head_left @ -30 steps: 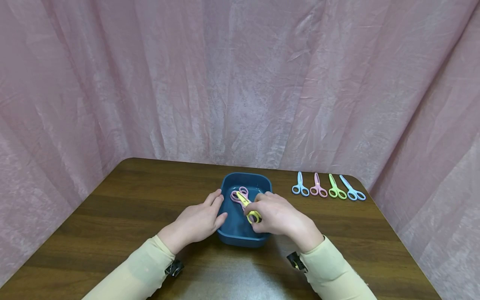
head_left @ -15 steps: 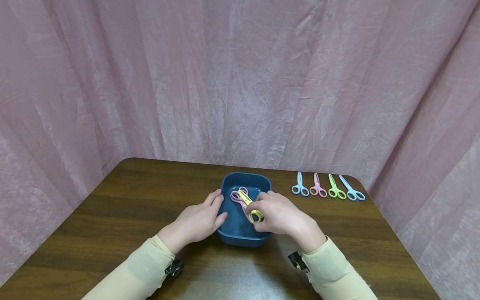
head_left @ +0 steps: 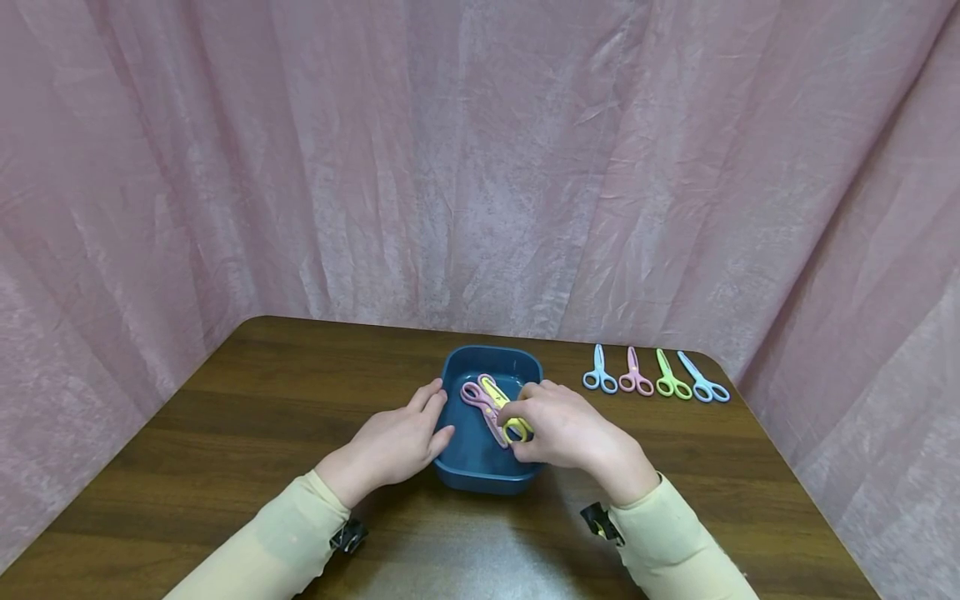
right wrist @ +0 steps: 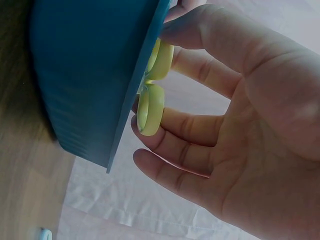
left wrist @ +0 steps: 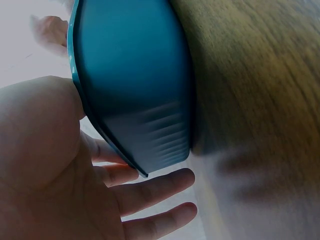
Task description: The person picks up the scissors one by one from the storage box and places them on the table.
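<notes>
Right hand (head_left: 566, 429) pinches the yellow scissors (head_left: 496, 393) at the handle loops, thumb against fingers. Scissors are over the right half of the dark-blue plastic bin (head_left: 486, 483); blades point away from the person and slightly left. In the right wrist view, loops show above the rim. Lilac scissors (head_left: 483, 403) lie in the bin, loops at the far end; yellow blade tip overlaps one lilac loop from above, can't tell if touching. Left hand (head_left: 393, 440) has fingers extended, resting against the bin's left side, grasping nothing. Bin sits on the wood-grain tabletop (head_left: 300, 375). Right of it, near the far edge, a row left to right: light-blue scissors (head_left: 598, 367), pink scissors (head_left: 633, 371), green scissors (head_left: 670, 375), sky-blue scissors (head_left: 701, 379), blades pointing away. Pink curtain (head_left: 480, 167) behind.
</notes>
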The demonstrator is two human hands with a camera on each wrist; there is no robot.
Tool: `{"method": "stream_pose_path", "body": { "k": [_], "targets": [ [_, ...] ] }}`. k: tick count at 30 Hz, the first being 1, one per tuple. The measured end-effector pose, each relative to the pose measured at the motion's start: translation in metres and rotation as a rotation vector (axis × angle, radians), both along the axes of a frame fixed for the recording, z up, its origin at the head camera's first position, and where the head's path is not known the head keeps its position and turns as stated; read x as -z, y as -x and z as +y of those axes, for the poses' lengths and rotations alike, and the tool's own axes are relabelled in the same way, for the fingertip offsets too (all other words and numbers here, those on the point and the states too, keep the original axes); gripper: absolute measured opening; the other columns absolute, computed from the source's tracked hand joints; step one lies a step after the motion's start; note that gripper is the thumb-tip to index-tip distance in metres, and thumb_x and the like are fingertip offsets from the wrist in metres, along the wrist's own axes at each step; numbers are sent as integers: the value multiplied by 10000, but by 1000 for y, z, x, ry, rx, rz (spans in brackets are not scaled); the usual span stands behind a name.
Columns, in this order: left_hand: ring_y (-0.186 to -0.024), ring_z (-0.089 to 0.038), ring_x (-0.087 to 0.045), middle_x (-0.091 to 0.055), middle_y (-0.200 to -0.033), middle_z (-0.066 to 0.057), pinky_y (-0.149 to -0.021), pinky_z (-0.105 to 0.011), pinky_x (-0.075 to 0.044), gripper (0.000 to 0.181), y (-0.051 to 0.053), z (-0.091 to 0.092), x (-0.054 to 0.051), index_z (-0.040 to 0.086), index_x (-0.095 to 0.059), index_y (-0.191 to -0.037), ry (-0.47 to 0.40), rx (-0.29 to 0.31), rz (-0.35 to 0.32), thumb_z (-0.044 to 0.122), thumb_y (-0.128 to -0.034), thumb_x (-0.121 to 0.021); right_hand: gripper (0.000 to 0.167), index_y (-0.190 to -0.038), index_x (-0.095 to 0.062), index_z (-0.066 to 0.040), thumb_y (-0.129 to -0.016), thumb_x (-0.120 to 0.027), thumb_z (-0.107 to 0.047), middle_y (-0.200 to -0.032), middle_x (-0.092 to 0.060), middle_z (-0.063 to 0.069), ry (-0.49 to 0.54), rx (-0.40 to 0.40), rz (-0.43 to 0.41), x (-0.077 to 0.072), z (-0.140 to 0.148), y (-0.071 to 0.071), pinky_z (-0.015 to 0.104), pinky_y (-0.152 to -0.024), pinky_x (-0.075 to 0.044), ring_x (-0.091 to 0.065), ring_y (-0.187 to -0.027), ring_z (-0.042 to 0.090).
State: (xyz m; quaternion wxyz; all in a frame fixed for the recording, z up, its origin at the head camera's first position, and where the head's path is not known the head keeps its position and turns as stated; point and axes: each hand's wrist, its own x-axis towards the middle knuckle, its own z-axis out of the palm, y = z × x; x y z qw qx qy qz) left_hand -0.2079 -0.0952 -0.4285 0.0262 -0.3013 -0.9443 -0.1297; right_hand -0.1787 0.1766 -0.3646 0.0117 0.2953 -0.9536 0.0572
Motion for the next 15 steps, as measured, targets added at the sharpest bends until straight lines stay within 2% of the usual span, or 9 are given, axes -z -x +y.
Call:
{"method": "stream_pose_path", "body": {
  "k": [5,15],
  "targets": [
    [-1264,-353,-727,-395,-1725,-227,-886,-495,-665,649,0,0,0,-25,-481,-1622,0,4,13,393,-1140,-602,333,-1219,-849,-215,-887,-874,-224,-1048,-702,20,-8,-7,25,-2,2,-1,400,-802,-531,-588,-915,219],
    [-1274,-361,-721,-394,-1725,-230,-884,-494,-666,651,0,-1,0,-27,-475,-1625,-1,6,11,390,-1141,-600,337,-1220,-846,-210,-884,-875,-216,-1078,-702,24,-2,15,20,-6,5,-5,422,-835,-538,-601,-963,238]
  ]
}}
